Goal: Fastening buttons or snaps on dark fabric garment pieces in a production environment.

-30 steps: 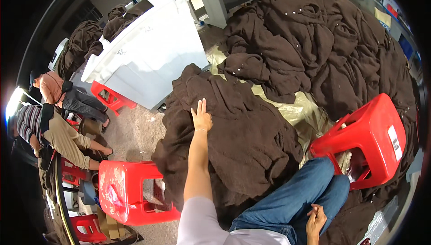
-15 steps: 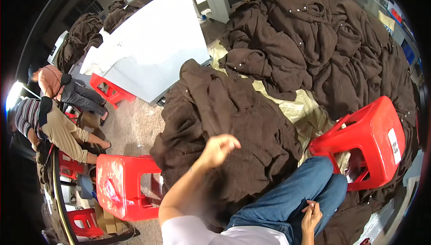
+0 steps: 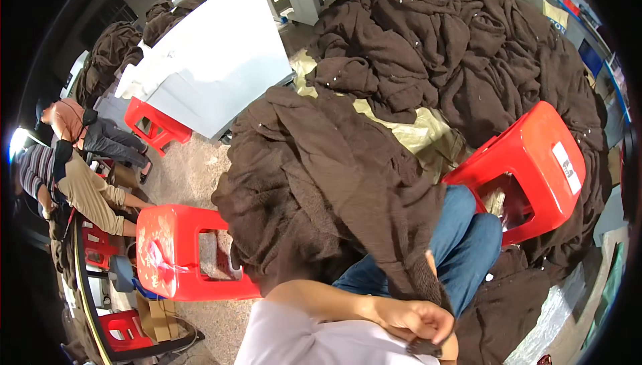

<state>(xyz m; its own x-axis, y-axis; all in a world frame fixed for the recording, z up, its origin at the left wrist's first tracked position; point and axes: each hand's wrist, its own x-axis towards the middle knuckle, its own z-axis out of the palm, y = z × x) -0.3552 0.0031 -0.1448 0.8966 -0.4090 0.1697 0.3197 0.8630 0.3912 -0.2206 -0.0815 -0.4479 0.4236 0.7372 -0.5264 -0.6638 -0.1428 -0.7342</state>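
Your left hand (image 3: 416,319) just pulled the brown cloth (image 3: 361,178) across your lap (image 3: 471,245), from mid-frame to lower middle, so it's close now. Bent fingers pinch its end. Your right hand (image 3: 431,262) mostly hides: can't tell its grip.

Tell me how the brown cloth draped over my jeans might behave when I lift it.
The brown cloth would probably flop, since it lies in soft folds over the jeans. Its fuzzy surface suggests it shouldn't be slippery. Its broad spread hints at some bulk.
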